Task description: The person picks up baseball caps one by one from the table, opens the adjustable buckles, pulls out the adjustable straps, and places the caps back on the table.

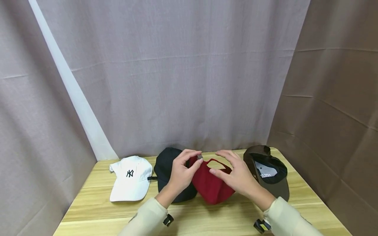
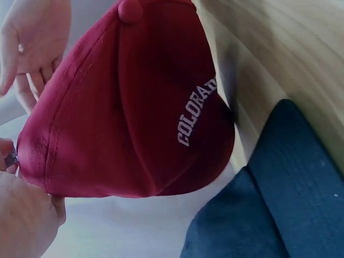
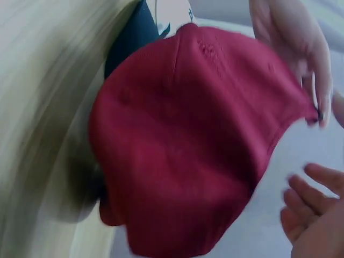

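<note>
A red baseball cap [image 1: 213, 186] with "COLORADO"-style white lettering on its front, seen in the left wrist view, hangs over the table with its back opening toward me. My left hand [image 1: 182, 168] pinches its back edge near a small metal buckle [image 1: 200, 156] between thumb and fingers. On the other side my right hand [image 1: 236, 172] is spread, thumb and fingers apart. In the right wrist view a gap shows between the right fingers [image 3: 309, 201] and the cap. Behind the left hand lies a black cap [image 1: 168, 164], partly covered by it.
At the left of the wooden table [image 1: 97, 209] sits a white cap [image 1: 133, 177] with a dark NY logo. A dark brown cap [image 1: 279, 188] lies upturned at the right, its lining showing. Grey curtains [image 1: 189, 82] stand behind the table, brown ones [image 1: 330, 114] to the right.
</note>
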### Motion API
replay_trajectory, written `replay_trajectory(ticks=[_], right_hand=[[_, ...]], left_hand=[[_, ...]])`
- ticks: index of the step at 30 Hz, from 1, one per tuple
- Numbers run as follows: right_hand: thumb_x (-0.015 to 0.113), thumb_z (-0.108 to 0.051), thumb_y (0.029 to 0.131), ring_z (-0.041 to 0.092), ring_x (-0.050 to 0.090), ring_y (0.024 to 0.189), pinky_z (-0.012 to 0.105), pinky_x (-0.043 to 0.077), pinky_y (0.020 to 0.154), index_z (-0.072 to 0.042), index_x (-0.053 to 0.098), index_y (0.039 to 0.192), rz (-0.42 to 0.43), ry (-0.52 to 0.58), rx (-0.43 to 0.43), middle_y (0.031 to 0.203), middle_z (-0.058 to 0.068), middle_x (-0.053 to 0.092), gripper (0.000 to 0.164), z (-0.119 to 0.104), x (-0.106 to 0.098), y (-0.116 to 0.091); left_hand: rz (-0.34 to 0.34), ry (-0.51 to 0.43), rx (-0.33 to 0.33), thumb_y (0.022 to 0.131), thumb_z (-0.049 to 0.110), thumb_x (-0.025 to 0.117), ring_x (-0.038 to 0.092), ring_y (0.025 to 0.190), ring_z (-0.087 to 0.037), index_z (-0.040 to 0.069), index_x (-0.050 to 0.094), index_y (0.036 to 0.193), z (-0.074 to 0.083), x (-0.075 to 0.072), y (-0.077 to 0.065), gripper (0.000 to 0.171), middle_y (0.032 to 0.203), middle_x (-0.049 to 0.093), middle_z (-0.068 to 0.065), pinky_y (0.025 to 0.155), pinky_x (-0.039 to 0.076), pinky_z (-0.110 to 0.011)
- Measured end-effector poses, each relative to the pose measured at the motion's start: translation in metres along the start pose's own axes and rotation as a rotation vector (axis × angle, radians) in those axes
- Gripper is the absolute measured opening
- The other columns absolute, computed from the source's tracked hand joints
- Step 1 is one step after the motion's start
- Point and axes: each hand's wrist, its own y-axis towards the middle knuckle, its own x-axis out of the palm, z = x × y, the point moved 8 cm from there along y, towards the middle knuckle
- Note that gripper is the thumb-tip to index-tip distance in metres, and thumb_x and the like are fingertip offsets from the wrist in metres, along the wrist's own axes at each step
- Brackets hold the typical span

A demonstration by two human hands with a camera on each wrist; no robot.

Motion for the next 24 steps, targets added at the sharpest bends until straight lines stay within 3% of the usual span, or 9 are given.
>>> replay_trajectory(ticks=[6,9,12,15,17,21,24], right_hand=[[0.087,-0.054,0.084,0.029,0.066,0.124,0.055,0.045,0.109,-0.012,0.072,0.133,-0.125,-0.169,-0.044,0.129,0.004,0.076,0.066,-0.02,0.023,0.002],[0.083,-0.042,0.091,0.021,0.069,0.109,0.045,0.044,0.099,-0.014,0.075,0.123,-0.146,-0.165,-0.045,0.112,-0.001,0.079,0.044,-0.022,0.032,0.005],[0.076,-0.023,0.098,0.017,0.071,0.098,0.042,0.044,0.093,-0.018,0.077,0.111,-0.108,-0.111,-0.068,0.1,-0.004,0.079,0.014,-0.023,0.033,0.009],[0.07,-0.012,0.101,0.019,0.072,0.099,0.046,0.049,0.094,-0.018,0.079,0.108,-0.031,-0.071,-0.088,0.101,-0.003,0.08,0.013,-0.022,0.027,0.011],[0.067,-0.01,0.102,0.019,0.073,0.1,0.047,0.052,0.094,-0.018,0.079,0.109,0.019,-0.059,-0.091,0.105,-0.002,0.081,0.016,-0.02,0.022,0.012],[0.067,-0.009,0.102,0.019,0.069,0.097,0.044,0.054,0.087,-0.016,0.078,0.108,0.102,-0.047,-0.111,0.104,0.0,0.078,0.014,-0.019,0.011,0.015],[0.069,-0.005,0.1,0.018,0.065,0.095,0.04,0.051,0.085,-0.012,0.076,0.102,0.147,-0.048,-0.163,0.1,0.002,0.075,0.011,-0.022,0.003,0.017]], left_hand=[[0.008,0.011,0.012,0.099,0.014,0.077,0.069,0.103,-0.013,0.013,0.079,0.124,0.007,0.005,0.008,0.025,0.115,0.075,-0.008,0.073,0.061,-0.029],[0.002,0.002,0.015,0.099,0.014,0.077,0.068,0.097,-0.012,0.012,0.079,0.124,0.01,0.008,0.012,0.025,0.114,0.075,-0.011,0.065,0.058,-0.027],[-0.004,-0.007,0.014,0.099,0.014,0.077,0.068,0.097,-0.011,0.011,0.079,0.123,0.011,0.01,0.015,0.025,0.114,0.076,-0.014,0.067,0.056,-0.024],[-0.025,-0.047,-0.019,0.098,0.014,0.078,0.071,0.105,-0.011,0.011,0.078,0.126,0.007,0.008,0.016,0.028,0.119,0.076,-0.014,0.078,0.058,-0.021],[-0.052,-0.076,-0.06,0.098,0.016,0.078,0.072,0.116,-0.013,0.013,0.075,0.133,-0.001,0.005,0.015,0.035,0.127,0.076,-0.011,0.093,0.059,-0.023],[-0.156,-0.095,-0.174,0.1,0.018,0.076,0.063,0.14,-0.021,0.017,0.061,0.151,-0.026,0.0,0.006,0.053,0.148,0.068,-0.009,0.123,0.045,-0.041],[-0.254,-0.034,-0.277,0.099,0.021,0.077,0.052,0.152,-0.025,0.017,0.048,0.16,-0.05,0.001,-0.006,0.067,0.16,0.058,-0.008,0.129,0.035,-0.053]])
